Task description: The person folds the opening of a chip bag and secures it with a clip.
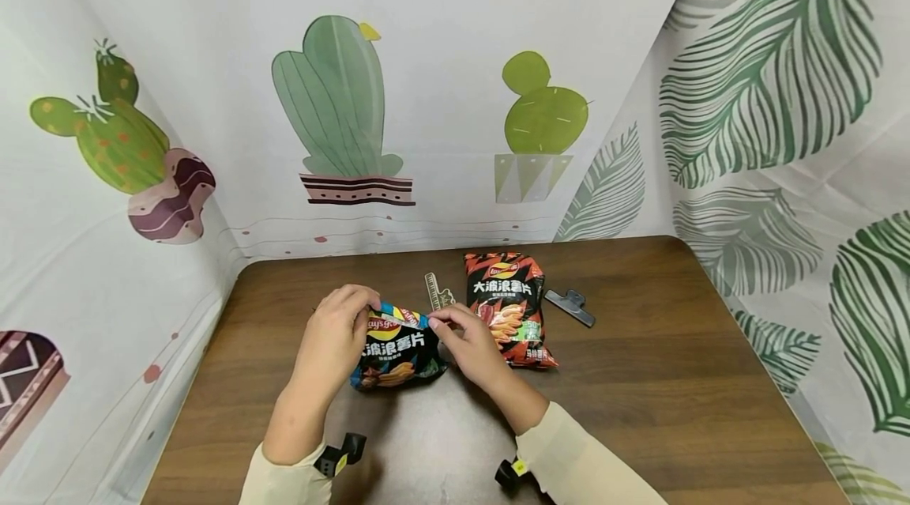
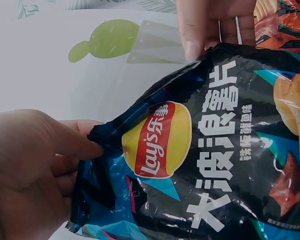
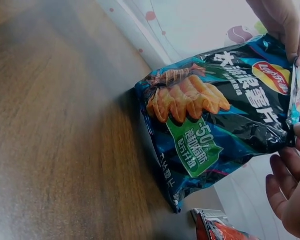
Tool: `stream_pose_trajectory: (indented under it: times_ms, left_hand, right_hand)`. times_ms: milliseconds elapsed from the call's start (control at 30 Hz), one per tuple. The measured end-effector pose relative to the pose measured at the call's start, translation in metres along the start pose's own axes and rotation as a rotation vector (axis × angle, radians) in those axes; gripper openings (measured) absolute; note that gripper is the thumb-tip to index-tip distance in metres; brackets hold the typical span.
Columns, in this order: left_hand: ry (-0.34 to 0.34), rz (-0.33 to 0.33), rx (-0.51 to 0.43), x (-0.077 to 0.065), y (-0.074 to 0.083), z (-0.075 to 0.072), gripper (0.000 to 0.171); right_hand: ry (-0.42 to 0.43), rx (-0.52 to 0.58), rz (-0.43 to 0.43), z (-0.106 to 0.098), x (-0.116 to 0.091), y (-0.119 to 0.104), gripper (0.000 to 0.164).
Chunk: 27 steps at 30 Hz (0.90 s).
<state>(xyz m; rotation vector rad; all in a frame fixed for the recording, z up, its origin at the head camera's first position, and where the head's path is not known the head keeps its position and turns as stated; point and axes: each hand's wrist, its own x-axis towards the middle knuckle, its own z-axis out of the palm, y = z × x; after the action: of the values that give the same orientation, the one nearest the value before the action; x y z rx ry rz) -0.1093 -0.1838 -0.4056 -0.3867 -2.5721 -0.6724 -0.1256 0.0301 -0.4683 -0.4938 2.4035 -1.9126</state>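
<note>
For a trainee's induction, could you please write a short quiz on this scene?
1. What holds the glossy black-and-blue plastic chip bag? A) the left hand and right hand together; B) only the left; C) neither.
2. True or false: the glossy black-and-red plastic chip bag lies on the brown wooden table.
3. Fill in: in the head view, the long grey metallic clip lies to the ___ of the black-and-red bag.

Key: 1. A; 2. true; 3. right.

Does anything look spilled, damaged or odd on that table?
Nothing stands out: no spill or tear shows. The dark bag looks folded along its top edge, where the left hand and right hand pinch it. The red bag shows no visible damage.
</note>
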Motion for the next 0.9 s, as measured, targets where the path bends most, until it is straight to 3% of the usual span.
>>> stream_pose_trajectory:
  times_ms: [167,333,533,900]
  left_hand:
    - [-0.019,-0.027,-0.009,-0.001,0.0,-0.001,0.018]
    - [-0.021,-0.012,-0.012,-0.001,0.0,-0.001,0.0]
    - [-0.016,-0.026,0.077,-0.003,-0.001,-0.002,0.018]
    - [0.035,-0.023,0.115,-0.004,-0.003,-0.001,0.005]
  right_hand:
    - [0.004,-0.043,0.004,0.003,0.003,0.01,0.015]
    - [0.028,-0.065,0.008,0.009,0.008,0.033,0.014]
    - [0.03,-0.062,-0.063,0.008,0.01,0.042,0.012]
    - [0.02,-0.12,-0.139,0.006,0.01,0.043,0.012]
